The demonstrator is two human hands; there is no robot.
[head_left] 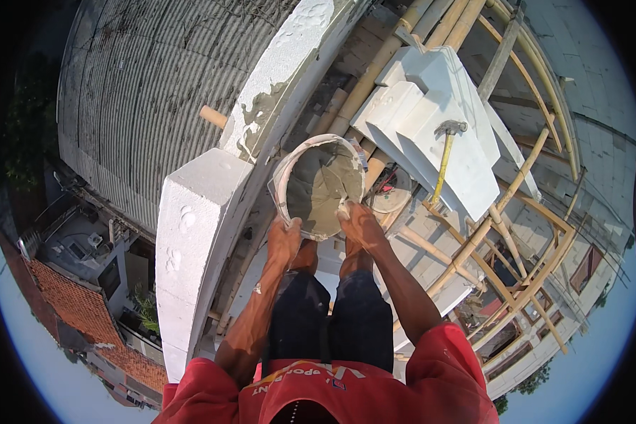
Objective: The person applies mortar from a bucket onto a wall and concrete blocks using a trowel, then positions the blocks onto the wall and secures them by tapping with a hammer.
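Observation:
A round whitish bucket full of wet grey mortar is in front of my legs. My left hand is closed on its near left rim, and my right hand grips the near right rim, thumb close to the mortar. The bucket's underside is hidden, so I cannot tell whether it rests on something. To its left runs a wall of white blocks, with a grey mortar patch spread on its top and side. A large white block stands at the wall's near end.
White blocks are stacked at the right, with a yellow-handled hammer on them. A second bucket holding tools stands below. Bamboo scaffold poles cross the right side over a deep drop. Beyond the wall lies a corrugated roof.

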